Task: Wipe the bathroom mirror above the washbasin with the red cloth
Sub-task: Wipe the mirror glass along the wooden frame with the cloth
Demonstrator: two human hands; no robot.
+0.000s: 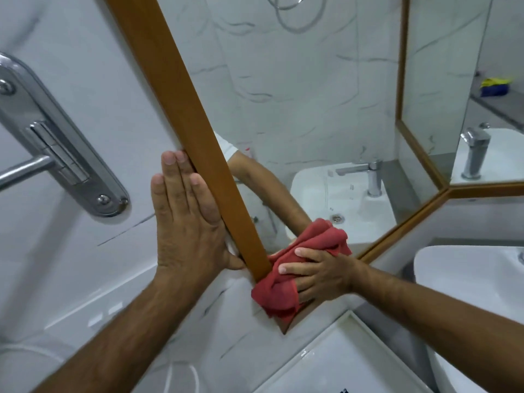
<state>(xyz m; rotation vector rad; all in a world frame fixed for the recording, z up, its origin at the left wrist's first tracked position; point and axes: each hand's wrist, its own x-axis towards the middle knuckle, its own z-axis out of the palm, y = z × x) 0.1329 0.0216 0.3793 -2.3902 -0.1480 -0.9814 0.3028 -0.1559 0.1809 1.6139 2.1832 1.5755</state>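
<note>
From the head camera, the right hand (pixel 320 275) grips the bunched red cloth (pixel 295 268) against the lower corner of the brown wooden-framed mirror (pixel 297 95). The left hand (pixel 187 219), fingers flat and released, braces beside that frame. Wiping appears underway; how much glass remains is unclear. No legible writing.

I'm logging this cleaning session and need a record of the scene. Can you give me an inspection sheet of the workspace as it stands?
Surface: mirror glass in a wooden frame, set on white marbled wall tiles.
Job's things: red cloth, bunched, pressed at the mirror's lower corner.
Clutter: a yellow and blue item shows only as a reflection, on a ledge.
Grippers: left hand flat on the wall beside the frame, thumb hooked at its edge; right hand gripping the cloth.
Cables: nothing seen; a hose shows in reflection.
Surroundings: washbasin below right, chrome door handle at left.
</note>
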